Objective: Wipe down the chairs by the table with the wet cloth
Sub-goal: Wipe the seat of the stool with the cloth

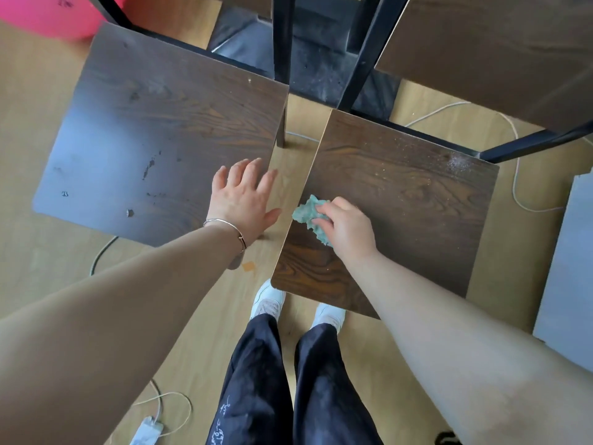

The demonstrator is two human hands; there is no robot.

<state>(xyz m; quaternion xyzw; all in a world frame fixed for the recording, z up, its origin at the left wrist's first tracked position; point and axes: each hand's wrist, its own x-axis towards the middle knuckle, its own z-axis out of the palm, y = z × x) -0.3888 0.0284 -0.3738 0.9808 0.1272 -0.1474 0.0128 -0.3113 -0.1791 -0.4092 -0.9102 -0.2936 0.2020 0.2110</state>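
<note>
Two dark wood-grain chair seats stand side by side below me. The left chair seat (154, 130) has scuffs and chipped spots. The right chair seat (410, 203) is dusted with pale crumbs toward its far edge. My right hand (348, 229) grips a crumpled green cloth (309, 213) and presses it on the right seat near its left edge. My left hand (244, 197) lies flat with fingers spread on the near right corner of the left seat.
A dark table top (500, 49) on black metal legs (362, 53) stands beyond the chairs. White cables (513, 162) trail over the light wood floor. A pink object (54, 14) sits at the far left, a grey panel (568, 268) at the right. My feet stand between the chairs.
</note>
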